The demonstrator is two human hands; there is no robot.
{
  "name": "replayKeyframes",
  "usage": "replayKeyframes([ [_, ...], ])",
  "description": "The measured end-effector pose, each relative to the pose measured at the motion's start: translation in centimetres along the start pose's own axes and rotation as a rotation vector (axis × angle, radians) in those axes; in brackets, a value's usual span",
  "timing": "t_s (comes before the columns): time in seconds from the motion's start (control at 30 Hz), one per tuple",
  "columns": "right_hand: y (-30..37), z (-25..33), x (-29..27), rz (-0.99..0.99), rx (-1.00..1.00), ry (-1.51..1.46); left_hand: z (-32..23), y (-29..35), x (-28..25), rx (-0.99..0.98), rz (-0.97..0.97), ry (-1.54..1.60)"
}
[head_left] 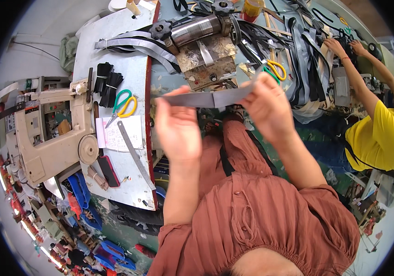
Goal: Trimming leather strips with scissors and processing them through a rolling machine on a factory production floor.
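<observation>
Left hand (178, 126) and right hand (269, 106) grasp the grey strip (199, 100) stretched between them, apparently straightening or checking it, so the next move likely calls for even tension.

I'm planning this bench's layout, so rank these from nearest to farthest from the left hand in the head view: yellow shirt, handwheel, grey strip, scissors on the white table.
From the left hand:
1. Grey strip: held in it.
2. Scissors: left, on the white table.
3. Handwheel: farther left, on the beige machine.
4. Yellow shirt: far right.
</observation>
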State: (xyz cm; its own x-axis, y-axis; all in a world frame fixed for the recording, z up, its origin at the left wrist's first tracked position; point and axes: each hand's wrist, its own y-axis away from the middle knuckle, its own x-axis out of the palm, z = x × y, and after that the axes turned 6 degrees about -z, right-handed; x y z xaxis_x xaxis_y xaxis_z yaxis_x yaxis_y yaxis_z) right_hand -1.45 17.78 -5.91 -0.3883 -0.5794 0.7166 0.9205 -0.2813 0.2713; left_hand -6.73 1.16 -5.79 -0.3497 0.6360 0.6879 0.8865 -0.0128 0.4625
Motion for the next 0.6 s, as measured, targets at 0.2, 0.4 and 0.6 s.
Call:
replayKeyframes([
  [0.2,1.7,5.3,-18.4,-0.398,-0.014,0.052,-13.4,-5.4,-10.9,-0.018,-0.085,0.407],
  [0.4,8.3,8.0,-34.8,-1.089,-0.097,0.731,-18.5,-4.5,-11.3,0.788,-0.506,-0.44],
  [0.6,6.2,3.1,-24.3,-0.585,-0.068,1.407,-3.0,-5.5,-3.9,0.254,-0.178,-0.624],
])
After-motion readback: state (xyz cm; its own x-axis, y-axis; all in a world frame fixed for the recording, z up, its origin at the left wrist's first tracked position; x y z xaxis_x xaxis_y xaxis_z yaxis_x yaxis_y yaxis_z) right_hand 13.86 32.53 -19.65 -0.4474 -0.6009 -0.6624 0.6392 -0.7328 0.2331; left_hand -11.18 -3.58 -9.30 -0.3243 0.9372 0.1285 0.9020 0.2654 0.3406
